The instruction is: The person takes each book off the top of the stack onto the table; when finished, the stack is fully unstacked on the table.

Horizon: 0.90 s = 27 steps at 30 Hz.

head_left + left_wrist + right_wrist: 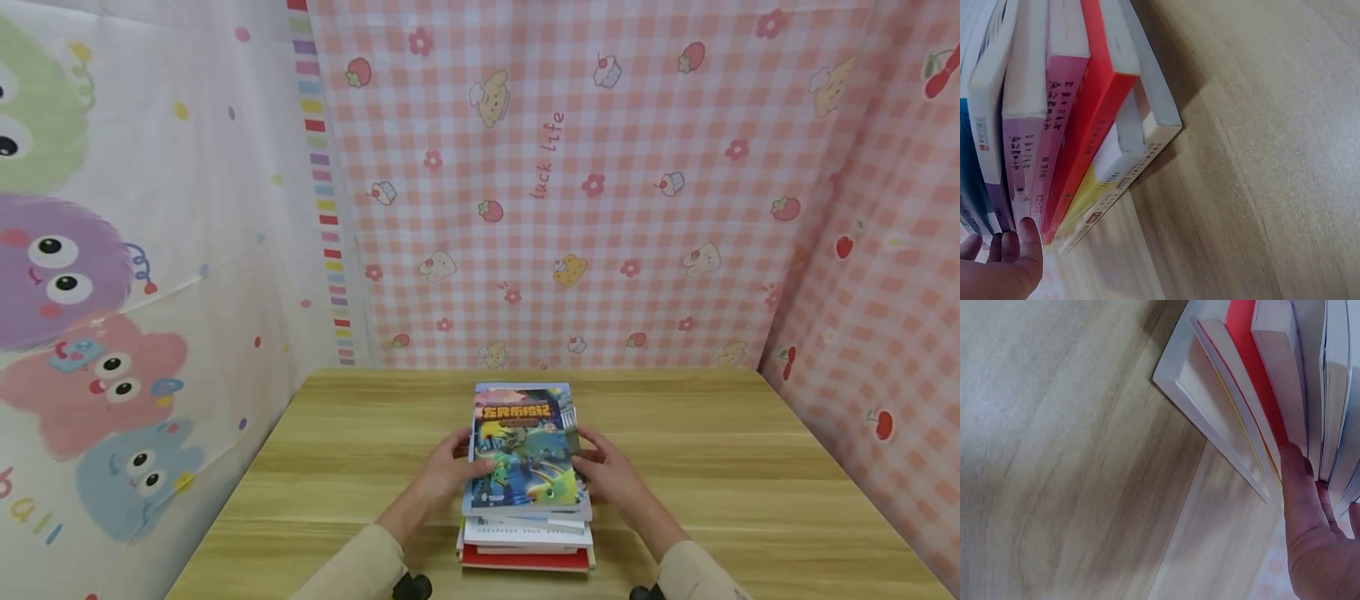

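Note:
A stack of books (pixel 527 533) stands near the front middle of the wooden table, its layers unevenly lined up. On top lies a colourful picture-covered book (pixel 525 446) with yellow-orange title lettering. My left hand (pixel 446 467) rests against the stack's left side, thumb on the top cover. Its fingers touch the spines in the left wrist view, where a pink book (pixel 1067 94) and a red book (pixel 1100 94) show. Opposite, my right hand (pixel 611 475) presses the right side, thumb by the top book's edge. Extended fingers (pixel 1300 494) lie along the page edges in the right wrist view.
The wooden table (pixel 360 433) extends around the stack. A pink checked cloth (pixel 570 225) hangs behind it, another checked cloth (pixel 892 333) hangs at the right, and a white cartoon-printed cloth (pixel 232 208) is at the left.

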Each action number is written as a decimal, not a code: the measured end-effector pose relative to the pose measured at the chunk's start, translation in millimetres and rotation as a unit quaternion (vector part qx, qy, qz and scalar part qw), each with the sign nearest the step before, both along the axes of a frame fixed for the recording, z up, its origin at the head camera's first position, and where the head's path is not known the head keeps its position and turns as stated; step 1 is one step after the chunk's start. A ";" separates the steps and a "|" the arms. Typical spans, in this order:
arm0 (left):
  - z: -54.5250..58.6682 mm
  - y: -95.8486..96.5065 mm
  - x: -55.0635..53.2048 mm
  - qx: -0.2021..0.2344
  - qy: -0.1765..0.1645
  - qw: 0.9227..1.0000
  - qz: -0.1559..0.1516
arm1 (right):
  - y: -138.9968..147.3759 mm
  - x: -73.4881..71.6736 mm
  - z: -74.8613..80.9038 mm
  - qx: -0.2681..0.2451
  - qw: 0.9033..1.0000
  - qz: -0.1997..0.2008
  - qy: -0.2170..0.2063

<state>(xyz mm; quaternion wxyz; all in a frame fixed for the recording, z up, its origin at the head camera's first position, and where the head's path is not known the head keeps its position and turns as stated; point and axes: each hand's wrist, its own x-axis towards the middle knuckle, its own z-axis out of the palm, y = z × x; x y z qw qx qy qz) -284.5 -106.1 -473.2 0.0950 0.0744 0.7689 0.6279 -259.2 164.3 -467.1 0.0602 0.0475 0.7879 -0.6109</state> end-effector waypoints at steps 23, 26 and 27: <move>0.9 -15.9 -5.0 0.012 -0.008 0.999 -0.029 | -4.4 -0.2 2.8 0.007 1.000 -0.002 -0.007; 4.9 -20.1 -5.1 0.026 -0.024 0.999 -0.034 | -4.8 -0.5 3.0 0.009 1.000 -0.004 -0.009; 5.9 -22.2 -5.4 0.030 -0.031 0.998 -0.036 | -5.0 -0.5 3.1 0.009 1.000 -0.004 -0.009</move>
